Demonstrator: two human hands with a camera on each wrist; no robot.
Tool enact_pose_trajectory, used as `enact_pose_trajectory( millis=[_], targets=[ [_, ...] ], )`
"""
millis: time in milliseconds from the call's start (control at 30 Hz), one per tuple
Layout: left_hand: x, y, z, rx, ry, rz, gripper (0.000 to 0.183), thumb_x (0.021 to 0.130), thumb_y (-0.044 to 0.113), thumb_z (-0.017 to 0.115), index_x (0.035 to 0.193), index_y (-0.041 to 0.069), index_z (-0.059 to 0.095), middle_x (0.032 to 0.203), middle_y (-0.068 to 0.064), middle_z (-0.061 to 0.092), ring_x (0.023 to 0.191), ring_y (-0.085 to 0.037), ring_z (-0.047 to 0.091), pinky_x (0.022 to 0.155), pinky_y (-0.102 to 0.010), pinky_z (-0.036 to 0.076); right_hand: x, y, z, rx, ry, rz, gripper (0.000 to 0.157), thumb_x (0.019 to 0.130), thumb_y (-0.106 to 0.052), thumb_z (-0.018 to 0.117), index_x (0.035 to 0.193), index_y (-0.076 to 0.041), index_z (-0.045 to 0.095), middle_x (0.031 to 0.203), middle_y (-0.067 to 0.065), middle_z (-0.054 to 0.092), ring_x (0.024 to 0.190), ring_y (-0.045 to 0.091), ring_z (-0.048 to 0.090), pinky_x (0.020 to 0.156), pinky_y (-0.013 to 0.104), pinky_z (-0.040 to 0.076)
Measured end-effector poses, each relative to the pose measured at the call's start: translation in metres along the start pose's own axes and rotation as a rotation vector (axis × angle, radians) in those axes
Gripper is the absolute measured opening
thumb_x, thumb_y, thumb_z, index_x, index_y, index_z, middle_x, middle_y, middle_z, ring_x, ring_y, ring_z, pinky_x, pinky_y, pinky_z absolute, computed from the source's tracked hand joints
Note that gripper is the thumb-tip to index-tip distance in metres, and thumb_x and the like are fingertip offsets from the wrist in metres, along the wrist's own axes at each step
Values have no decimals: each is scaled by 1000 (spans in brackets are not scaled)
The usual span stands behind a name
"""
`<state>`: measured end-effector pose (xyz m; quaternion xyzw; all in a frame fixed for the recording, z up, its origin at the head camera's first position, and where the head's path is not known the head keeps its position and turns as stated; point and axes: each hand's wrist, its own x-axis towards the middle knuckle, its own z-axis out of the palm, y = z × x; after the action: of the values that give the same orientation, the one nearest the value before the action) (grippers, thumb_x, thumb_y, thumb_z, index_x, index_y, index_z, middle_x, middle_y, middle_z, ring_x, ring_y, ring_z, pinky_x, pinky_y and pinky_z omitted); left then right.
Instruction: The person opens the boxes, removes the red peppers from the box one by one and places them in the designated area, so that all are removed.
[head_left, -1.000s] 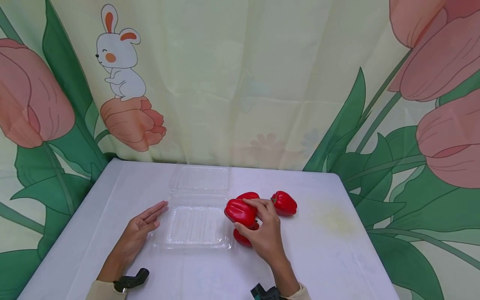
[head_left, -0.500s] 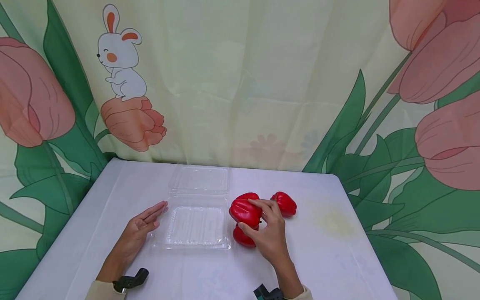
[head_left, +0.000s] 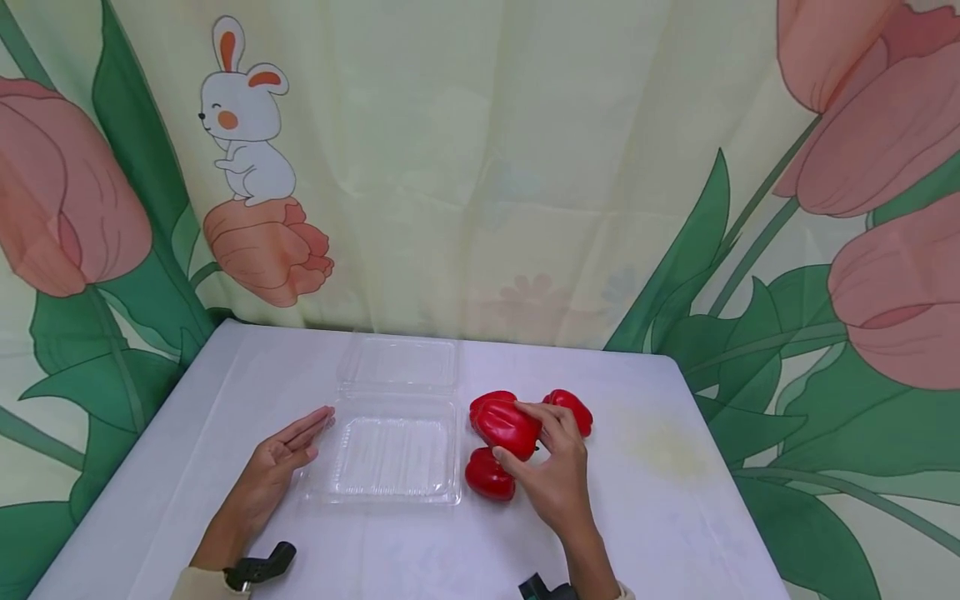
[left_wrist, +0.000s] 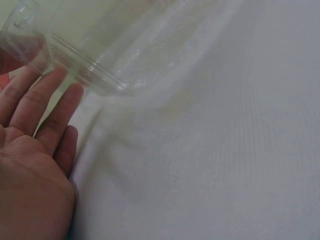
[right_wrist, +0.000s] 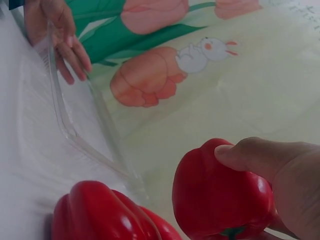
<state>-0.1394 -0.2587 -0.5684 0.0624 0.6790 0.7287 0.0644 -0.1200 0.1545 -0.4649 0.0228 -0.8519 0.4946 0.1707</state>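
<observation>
My right hand (head_left: 558, 475) grips a red bell pepper (head_left: 507, 427) between thumb and fingers, over the other peppers. In the right wrist view the held pepper (right_wrist: 220, 192) shows its green stem end at the bottom. Nearer me lies a second pepper (head_left: 490, 476); a third (head_left: 491, 398) is partly hidden behind the held one, and another (head_left: 572, 408) sits behind my right fingers. My left hand (head_left: 273, 467) has its fingers extended at the left side of a clear plastic clamshell box (head_left: 459, 450). In the left wrist view the fingertips reach the box's edge (left_wrist: 95, 75).
The box's lid (head_left: 401, 364) lies folded back toward the far table edge. A white cloth covers the table (head_left: 660, 517). Behind it hangs a curtain (head_left: 562, 167) printed with tulips and a rabbit.
My right hand has moved to the right with the held pepper, away from the box, uncovering more of the near pepper. My left hand has stayed in place.
</observation>
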Motion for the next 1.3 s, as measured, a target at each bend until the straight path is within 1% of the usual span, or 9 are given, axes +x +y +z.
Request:
enact_pose_trajectory(
  millis=[233, 467, 600, 800, 1000, 1133, 1300],
  targets=[
    [0, 0, 0, 6, -3, 1, 59, 109, 7, 56, 164, 0, 34, 168, 3, 46, 141, 16, 47, 109, -7, 42, 2, 7, -8, -13, 13, 8, 78, 68, -13, 101, 138, -21, 68, 140, 6, 58, 132, 23, 57, 98, 54, 62],
    [-1, -1, -1, -10, -12, 7, 59, 109, 6, 56, 164, -1, 34, 167, 5, 47, 142, 15, 47, 110, -7, 42, 2, 13, -11, -31, 16, 27, 76, 70, -14, 100, 138, -21, 68, 140, 7, 57, 133, 24, 56, 98, 54, 62],
    [-1, 0, -1, -6, -6, -2, 59, 109, 6, 56, 164, 1, 35, 167, 7, 47, 142, 15, 47, 110, -7, 42, 3, 17, -11, -45, 23, 30, 76, 70, -17, 101, 138, -23, 68, 141, 5, 57, 134, 23, 56, 98, 53, 62],
    [0, 2, 0, -8, -7, -13, 59, 110, 8, 56, 164, 2, 35, 166, 9, 48, 142, 16, 46, 109, -7, 42, 3, 24, -17, -75, 27, 61, 77, 70, -17, 101, 139, -24, 67, 141, 5, 57, 134, 25, 55, 98, 57, 61],
    [1, 2, -1, -26, -15, 5, 59, 109, 5, 56, 164, -1, 34, 166, 9, 49, 142, 15, 47, 109, -8, 43, 1, 31, -27, -95, 39, 92, 78, 70, -14, 100, 139, -24, 67, 140, 7, 57, 134, 25, 54, 96, 61, 61],
    [1, 0, -2, -31, -26, 8, 59, 109, 4, 55, 164, -1, 33, 166, 8, 48, 143, 15, 47, 110, -8, 42, 0, 34, -33, -117, 47, 104, 77, 71, -14, 100, 139, -24, 67, 140, 8, 57, 133, 26, 54, 96, 62, 60],
    [1, -2, -3, -34, -36, -2, 60, 109, 5, 55, 165, 0, 33, 167, 8, 47, 142, 15, 47, 111, -9, 42, -3, 38, -39, -146, 43, 130, 75, 72, -14, 99, 140, -21, 67, 139, 10, 55, 133, 29, 53, 97, 63, 59]
  ],
)
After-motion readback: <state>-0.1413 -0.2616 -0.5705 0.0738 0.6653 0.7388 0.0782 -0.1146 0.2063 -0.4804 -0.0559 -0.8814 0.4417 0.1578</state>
